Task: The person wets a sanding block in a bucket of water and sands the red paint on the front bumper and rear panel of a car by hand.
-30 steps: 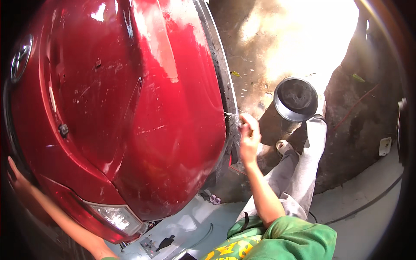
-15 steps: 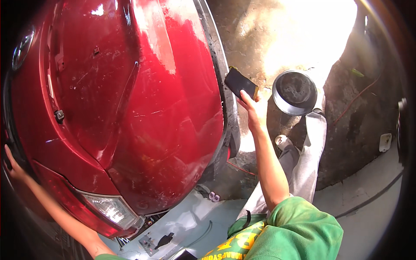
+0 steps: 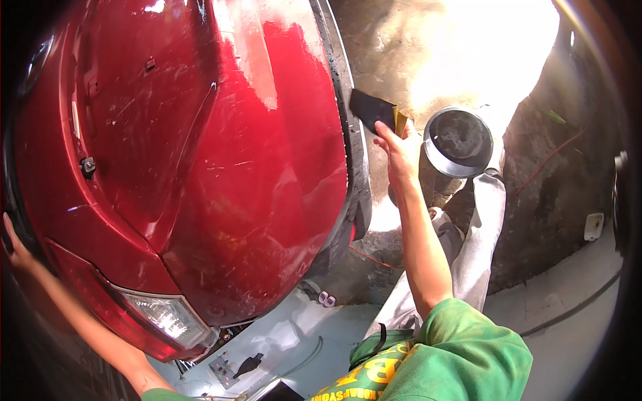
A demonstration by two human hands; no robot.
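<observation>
A red car body [image 3: 267,174] with scratches fills the left half, with a tail lamp [image 3: 164,317] low on it. My right hand [image 3: 401,150] grips a folded dark sheet [image 3: 371,107] with a yellowish edge, apparently sandpaper, just right of the car's dark edge [image 3: 354,207]. My left hand [image 3: 19,247] is at the far left rim of the view by the car's dark trim, its fingers stretched out, partly lost in shadow. A dark round bucket [image 3: 458,140] with a pale rim is right of my right hand, near my trousered leg.
A sunlit, stained concrete floor [image 3: 374,47] lies beyond the car, with a red cord [image 3: 548,164] and a small white object [image 3: 593,227]. Pale blue flooring [image 3: 535,301] curves round my body, with small purple items [image 3: 326,299] and a dark object [image 3: 247,367] below the car.
My right hand has risen along the car's edge; the dark sheet, indistinct a second ago, now shows flat in it. My left hand has slid a little upward along the left rim.
</observation>
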